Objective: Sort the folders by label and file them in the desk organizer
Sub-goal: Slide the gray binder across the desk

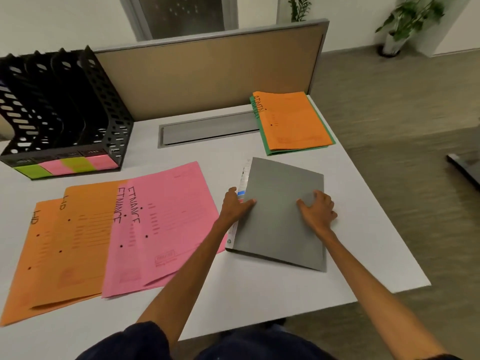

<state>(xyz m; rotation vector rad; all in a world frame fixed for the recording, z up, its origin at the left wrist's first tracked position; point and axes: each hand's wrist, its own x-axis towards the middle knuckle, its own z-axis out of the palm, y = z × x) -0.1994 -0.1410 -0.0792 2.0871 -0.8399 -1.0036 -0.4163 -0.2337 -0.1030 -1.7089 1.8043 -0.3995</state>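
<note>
A grey binder (280,183) lies flat on the white desk (259,302), right of centre. My left hand (235,203) grips its spine edge, thumb on the cover. My right hand (319,207) presses on the cover with spread fingers. Two pink folders (166,219) marked FINANCE lie to the left, overlapping two orange folders (65,245) marked HR. An orange folder (292,118) marked ADMIN sits on a green folder (268,148) at the back right. The black desk organizer (65,113) stands at the back left, its slots tagged with green and pink notes.
A tan partition (207,71) runs along the desk's back edge. A grey cable-tray lid (207,129) is set into the desk in front of it. The desk's right edge drops to the floor, where a potted plant (407,19) stands far right.
</note>
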